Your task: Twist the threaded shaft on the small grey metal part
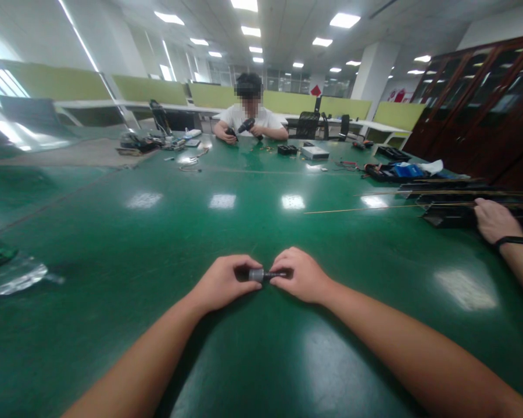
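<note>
Just above a green tabletop [165,238], both hands meet at a small tool part with a grey metal cylinder [256,275] and a thin dark shaft [273,275]. My left hand [226,280] grips the cylinder between thumb and fingers. From the other side, my right hand [303,276] pinches the shaft, its tip lying inside the curled fingers. The part lies level, cylinder to the left and shaft to the right. I cannot tell its exact kind, or whether cylinder and shaft are one piece.
Across the table a person [250,116] holds a dark power drill [246,125]. At right, another person's hand [497,220] rests on black metal channels [440,215], where thin rods stick out. A clear plastic bottle [15,276] lies at left; a grey box [315,152] stands farther back.
</note>
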The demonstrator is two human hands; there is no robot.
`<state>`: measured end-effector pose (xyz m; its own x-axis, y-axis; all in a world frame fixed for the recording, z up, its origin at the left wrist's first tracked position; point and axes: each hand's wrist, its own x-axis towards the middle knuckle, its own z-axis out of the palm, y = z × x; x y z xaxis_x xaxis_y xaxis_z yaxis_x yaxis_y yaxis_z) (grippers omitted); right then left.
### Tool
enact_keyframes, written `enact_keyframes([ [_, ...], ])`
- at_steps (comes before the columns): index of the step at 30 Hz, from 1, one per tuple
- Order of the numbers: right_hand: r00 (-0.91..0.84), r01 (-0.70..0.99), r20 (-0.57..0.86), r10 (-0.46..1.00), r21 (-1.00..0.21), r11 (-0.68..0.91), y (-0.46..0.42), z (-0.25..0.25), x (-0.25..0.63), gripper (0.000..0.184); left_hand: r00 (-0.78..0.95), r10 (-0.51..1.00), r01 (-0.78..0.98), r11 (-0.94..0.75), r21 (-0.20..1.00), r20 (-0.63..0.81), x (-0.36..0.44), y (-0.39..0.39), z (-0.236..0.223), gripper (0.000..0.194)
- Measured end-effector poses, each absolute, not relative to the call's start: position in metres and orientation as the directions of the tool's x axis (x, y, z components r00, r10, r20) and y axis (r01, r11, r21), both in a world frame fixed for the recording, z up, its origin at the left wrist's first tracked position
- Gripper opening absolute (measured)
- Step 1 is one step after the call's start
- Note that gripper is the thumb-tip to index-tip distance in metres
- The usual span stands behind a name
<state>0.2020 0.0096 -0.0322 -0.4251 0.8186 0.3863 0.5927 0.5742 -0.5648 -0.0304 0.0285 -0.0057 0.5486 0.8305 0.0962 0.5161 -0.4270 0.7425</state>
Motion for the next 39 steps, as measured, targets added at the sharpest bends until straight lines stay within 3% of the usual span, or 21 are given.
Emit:
enact_keyframes([
  [39,-0.438,0.573,0.393,0.809,-0.571,0.588,0.0086,-0.0298,0.2053,0.007,0.530,0.841,0.528,-0.429,0.733,0.110,-0.0300,0.0268,-0.0044,0.024],
])
